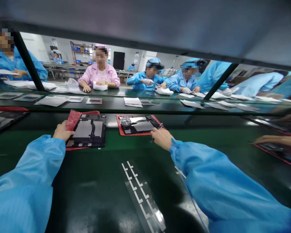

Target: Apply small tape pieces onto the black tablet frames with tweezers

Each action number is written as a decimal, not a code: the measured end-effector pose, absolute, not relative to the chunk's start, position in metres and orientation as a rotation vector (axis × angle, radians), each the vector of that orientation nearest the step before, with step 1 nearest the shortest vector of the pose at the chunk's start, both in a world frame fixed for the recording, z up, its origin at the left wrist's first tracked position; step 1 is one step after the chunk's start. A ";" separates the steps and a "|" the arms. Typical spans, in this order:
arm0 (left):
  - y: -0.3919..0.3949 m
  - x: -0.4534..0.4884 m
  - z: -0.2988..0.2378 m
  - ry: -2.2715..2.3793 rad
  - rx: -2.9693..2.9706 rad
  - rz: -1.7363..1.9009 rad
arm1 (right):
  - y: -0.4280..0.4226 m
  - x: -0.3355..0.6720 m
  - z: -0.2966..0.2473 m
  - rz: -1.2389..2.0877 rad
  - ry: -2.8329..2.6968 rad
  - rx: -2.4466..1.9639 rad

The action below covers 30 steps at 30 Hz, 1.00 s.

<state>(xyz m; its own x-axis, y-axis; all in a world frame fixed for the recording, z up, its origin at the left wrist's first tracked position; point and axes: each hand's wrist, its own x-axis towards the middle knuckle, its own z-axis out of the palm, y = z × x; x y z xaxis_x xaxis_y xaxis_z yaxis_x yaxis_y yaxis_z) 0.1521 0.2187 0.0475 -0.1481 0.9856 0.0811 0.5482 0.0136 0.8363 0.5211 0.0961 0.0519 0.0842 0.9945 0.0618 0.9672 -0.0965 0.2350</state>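
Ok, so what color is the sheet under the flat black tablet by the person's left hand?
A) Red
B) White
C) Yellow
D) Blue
A. The crinkled red sheet sticks out past the edges of the black tablet, right beside the left hand.

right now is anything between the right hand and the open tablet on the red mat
Nothing visible stands in the way: the right hand is at the near right corner of the red mat, right beside the open tablet.
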 end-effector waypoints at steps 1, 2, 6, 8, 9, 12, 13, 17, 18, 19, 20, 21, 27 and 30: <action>0.219 0.153 0.047 1.760 1.617 1.026 | 0.104 0.519 0.045 0.322 2.027 2.137; 0.217 0.156 0.045 1.764 1.657 1.021 | 0.112 0.517 0.039 0.338 2.034 2.074; 0.185 0.186 0.039 1.648 1.790 1.027 | 0.139 0.513 0.022 0.411 2.044 1.909; 0.159 0.211 0.035 1.501 1.815 0.987 | 0.148 0.514 0.017 0.446 2.058 1.851; 0.146 0.225 0.033 1.412 1.810 0.945 | 0.151 0.515 0.015 0.466 2.070 1.825; 0.116 0.270 0.027 1.185 1.672 0.801 | 0.148 0.511 0.017 0.545 2.127 1.761; 0.111 0.285 0.026 1.136 1.588 0.769 | 0.144 0.506 0.020 0.578 2.152 1.750; 0.109 0.332 0.024 1.027 1.239 0.776 | 0.118 0.466 0.047 0.707 2.289 1.743; 0.111 0.340 0.024 1.022 1.172 0.810 | 0.110 0.455 0.055 0.717 2.337 1.729; 0.113 0.346 0.024 1.027 1.114 0.853 | 0.100 0.443 0.061 0.719 2.386 1.711; 0.115 0.350 0.023 1.040 1.065 0.899 | 0.088 0.433 0.066 0.718 2.430 1.694; 0.116 0.352 0.022 1.060 1.019 0.941 | 0.074 0.424 0.070 0.720 2.469 1.673; 0.124 0.319 0.026 1.134 0.843 1.052 | -0.051 0.407 0.051 0.749 2.732 1.488; 0.116 0.284 0.038 1.123 0.825 1.073 | -0.102 0.415 0.029 0.633 2.802 1.599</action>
